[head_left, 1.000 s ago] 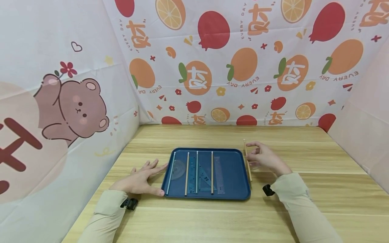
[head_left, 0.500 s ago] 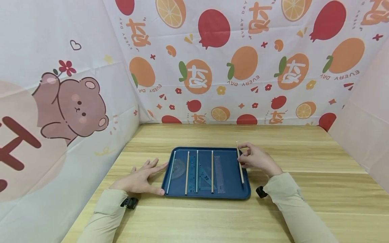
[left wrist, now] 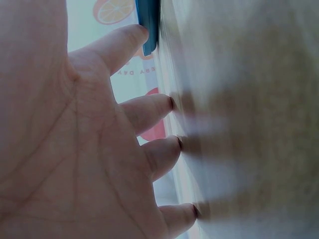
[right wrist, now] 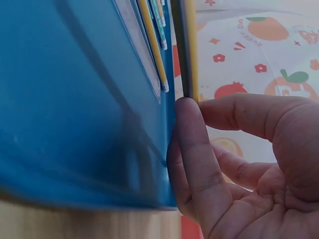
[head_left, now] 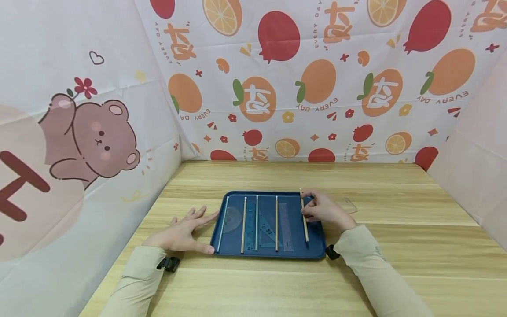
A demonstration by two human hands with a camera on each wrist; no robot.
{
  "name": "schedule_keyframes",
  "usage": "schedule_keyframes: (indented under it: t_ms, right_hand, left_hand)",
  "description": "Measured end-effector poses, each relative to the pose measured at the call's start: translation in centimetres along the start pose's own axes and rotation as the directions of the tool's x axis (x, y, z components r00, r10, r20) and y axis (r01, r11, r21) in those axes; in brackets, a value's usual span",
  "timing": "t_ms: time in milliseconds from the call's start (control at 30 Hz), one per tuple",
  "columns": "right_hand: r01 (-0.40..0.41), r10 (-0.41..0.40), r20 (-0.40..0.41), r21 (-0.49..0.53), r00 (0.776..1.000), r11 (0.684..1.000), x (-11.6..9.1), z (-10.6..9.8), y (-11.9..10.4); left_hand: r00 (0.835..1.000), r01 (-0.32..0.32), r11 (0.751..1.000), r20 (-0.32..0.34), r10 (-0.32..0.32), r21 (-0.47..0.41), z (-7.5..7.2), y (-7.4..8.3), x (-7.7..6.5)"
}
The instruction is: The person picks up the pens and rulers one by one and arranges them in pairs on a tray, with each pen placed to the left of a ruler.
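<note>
My right hand (head_left: 326, 210) pinches a yellow pencil (head_left: 304, 226) between thumb and fingertips, above the right part of the blue tray (head_left: 314, 247). In the right wrist view the pencil (right wrist: 189, 50) is held clear of the tray floor, over its shadow. My left hand (head_left: 180, 235) lies with fingers spread at the tray's left edge; thumb and index finger touch the rim, the other fingertips rest on the table (left wrist: 249, 124). Inside the tray lie a teal pencil (head_left: 222, 226), a yellow pencil (head_left: 243, 226), another teal pencil (head_left: 257, 224) and another yellow pencil (head_left: 276, 224).
Under and between the pencils are a clear protractor (head_left: 233, 219), a blue ruler (head_left: 250, 235), a blue set square (head_left: 268, 235) and a clear ruler (head_left: 286, 229). A clear plastic piece (head_left: 350, 205) lies behind my right hand. Printed cloth (head_left: 285, 132) hangs behind the table.
My right hand has carried the yellow pencil leftward from beside the tray's right rim to over the tray. The clear plastic piece has come into view. My left hand has stayed put.
</note>
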State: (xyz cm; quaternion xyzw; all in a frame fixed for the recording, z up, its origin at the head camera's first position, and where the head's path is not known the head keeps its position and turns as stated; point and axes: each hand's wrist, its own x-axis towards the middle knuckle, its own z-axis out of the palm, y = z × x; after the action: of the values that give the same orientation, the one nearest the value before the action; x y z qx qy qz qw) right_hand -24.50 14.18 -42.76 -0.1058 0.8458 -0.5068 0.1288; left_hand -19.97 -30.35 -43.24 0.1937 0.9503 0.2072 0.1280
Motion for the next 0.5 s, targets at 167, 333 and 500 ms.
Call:
schedule_keyframes:
  t_ms: [167,333,500]
  right_hand:
    - [-0.021,0.021,-0.008,-0.008,1.000,1.000,0.3,0.8,-0.1]
    - [-0.035,0.035,-0.010,-0.015,0.999,0.999,0.4,1.3,-0.3]
    - [-0.028,0.028,0.006,-0.028,1.000,0.999,0.3,1.7,-0.5]
  left_hand:
    - [1.000,0.002,1.000,0.000,-0.002,0.004,-0.1,0.1,-0.1]
    - [1.000,0.005,1.000,0.004,-0.005,0.003,-0.1,0.1,-0.1]
    - [1.000,0.005,1.000,0.003,-0.005,-0.003,-0.1,0.1,-0.2]
